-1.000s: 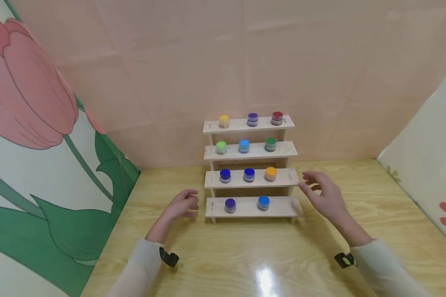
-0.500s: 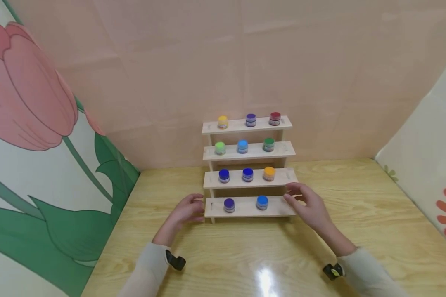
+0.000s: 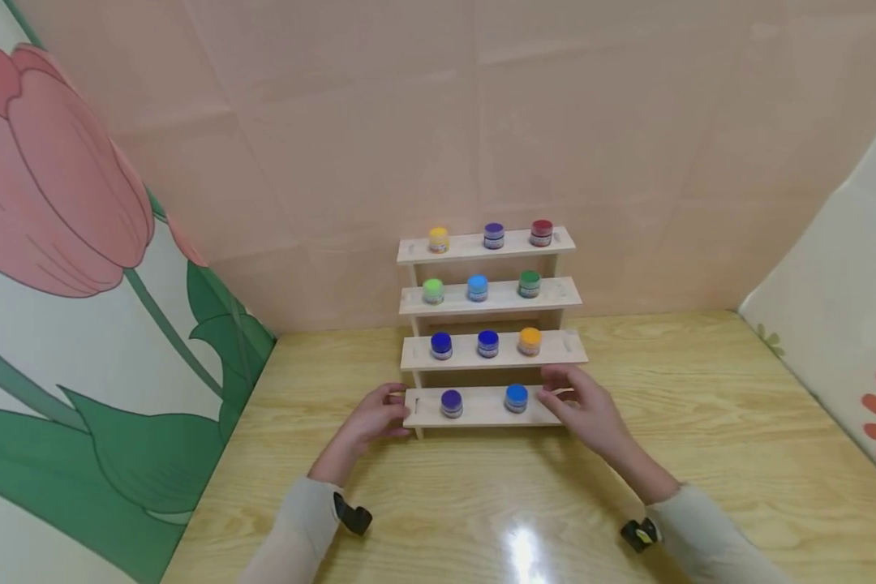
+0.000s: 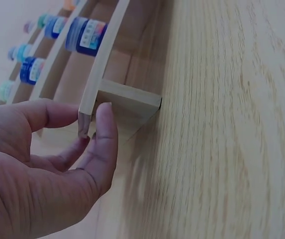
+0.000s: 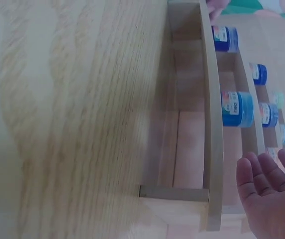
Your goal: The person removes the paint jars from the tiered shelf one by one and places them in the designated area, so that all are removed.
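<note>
A tiered wooden display rack (image 3: 482, 350) stands on the table, with small paint jars on its four steps. My left hand (image 3: 380, 414) is at the left end of the lowest step; in the left wrist view its fingers and thumb pinch the board end (image 4: 90, 97) from both sides. My right hand (image 3: 582, 410) hovers over the right part of that step, fingers loosely bent and holding nothing. Just left of its fingertips stands a blue-lidded paint jar (image 3: 516, 398). A purple-lidded paint jar (image 3: 451, 404) stands further left on the same step.
Upper steps carry jars with dark blue, orange (image 3: 530, 341), green (image 3: 529, 284), light blue, yellow (image 3: 439, 240), purple and dark red lids. A pinkish backdrop (image 3: 336, 162) rises behind the wooden table (image 3: 423, 503). Flower-patterned panels (image 3: 80, 203) flank both sides.
My right hand has moved left and slightly down, from beside the rack to over its lowest step. My left hand has moved right to the end of that step and now pinches it.
</note>
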Available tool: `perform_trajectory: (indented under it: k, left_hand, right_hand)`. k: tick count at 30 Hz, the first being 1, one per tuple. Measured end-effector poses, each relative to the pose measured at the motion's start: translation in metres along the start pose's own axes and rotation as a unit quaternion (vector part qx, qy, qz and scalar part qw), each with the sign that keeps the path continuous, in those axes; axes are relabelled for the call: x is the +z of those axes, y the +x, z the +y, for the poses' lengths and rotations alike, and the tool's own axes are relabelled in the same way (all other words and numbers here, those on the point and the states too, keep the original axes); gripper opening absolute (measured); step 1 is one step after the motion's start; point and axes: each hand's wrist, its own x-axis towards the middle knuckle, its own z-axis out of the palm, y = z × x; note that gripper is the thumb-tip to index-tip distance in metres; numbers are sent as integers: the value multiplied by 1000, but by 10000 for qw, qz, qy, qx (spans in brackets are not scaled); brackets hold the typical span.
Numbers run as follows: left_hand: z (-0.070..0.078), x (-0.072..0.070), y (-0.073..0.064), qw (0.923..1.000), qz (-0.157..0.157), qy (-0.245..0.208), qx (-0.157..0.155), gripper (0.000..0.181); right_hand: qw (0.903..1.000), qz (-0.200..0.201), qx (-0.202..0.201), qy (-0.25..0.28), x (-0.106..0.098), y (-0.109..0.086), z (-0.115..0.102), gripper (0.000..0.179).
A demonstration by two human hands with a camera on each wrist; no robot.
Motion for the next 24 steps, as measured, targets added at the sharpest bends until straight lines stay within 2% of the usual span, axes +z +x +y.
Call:
perform_trajectory:
  k: [5, 10, 17, 24]
  left_hand:
    - [0, 1, 1, 10000, -23, -16, -25, 57]
    - [0, 0, 3, 9999, -100, -86, -49, 56]
    - [-1, -5, 8, 9987, -339, -322, -194, 57]
    - [-4, -9, 13, 9979, -397, -436, -278, 56]
  right_hand:
    - [9999, -78, -52, 129, 6, 1, 0, 38]
    - [9994, -261, 74, 210, 10, 1, 0, 42]
    - [9994, -335, 114, 56, 15, 4, 1, 42]
    - [9985, -533, 128, 19, 22, 8, 4, 44]
